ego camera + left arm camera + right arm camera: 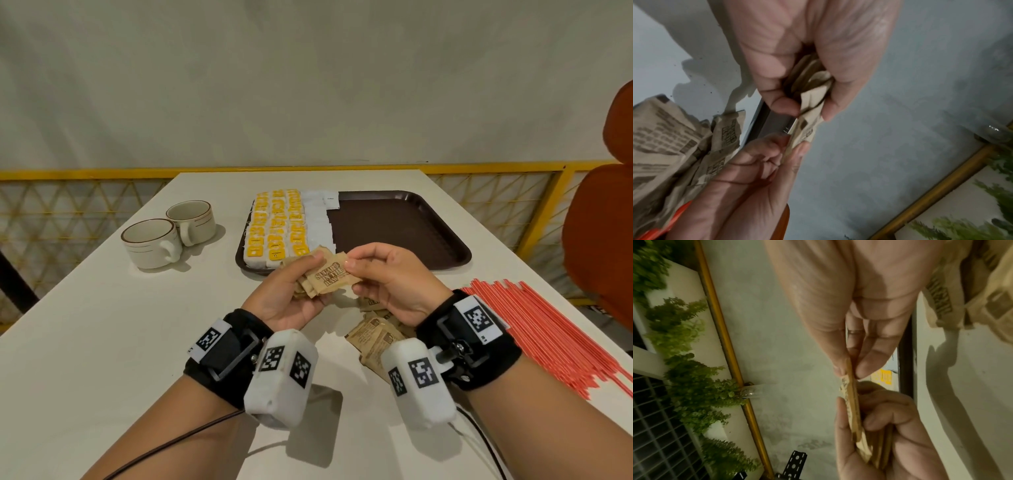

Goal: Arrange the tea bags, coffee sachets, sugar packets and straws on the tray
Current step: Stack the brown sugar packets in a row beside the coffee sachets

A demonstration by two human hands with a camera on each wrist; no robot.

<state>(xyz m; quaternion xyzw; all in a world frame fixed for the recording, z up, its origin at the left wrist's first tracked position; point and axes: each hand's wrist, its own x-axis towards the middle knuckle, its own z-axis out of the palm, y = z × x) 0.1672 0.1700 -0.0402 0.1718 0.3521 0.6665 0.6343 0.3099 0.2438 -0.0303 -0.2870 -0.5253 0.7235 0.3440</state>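
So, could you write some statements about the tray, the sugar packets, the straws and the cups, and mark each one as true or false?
1. Both hands hold brown sugar packets above the table. True: the left hand holds a small stack and the right hand pinches the top packet.
2. The yellow-tagged tea bags fill the right half of the tray. False: they lie in rows on its left side; the right part is bare.
3. The red straws are already on the tray. False: they lie on the table, to the right of the right wrist.
4. Two cups stand left of the tray. True.
5. More sugar packets lie on the table under the right hand. True.
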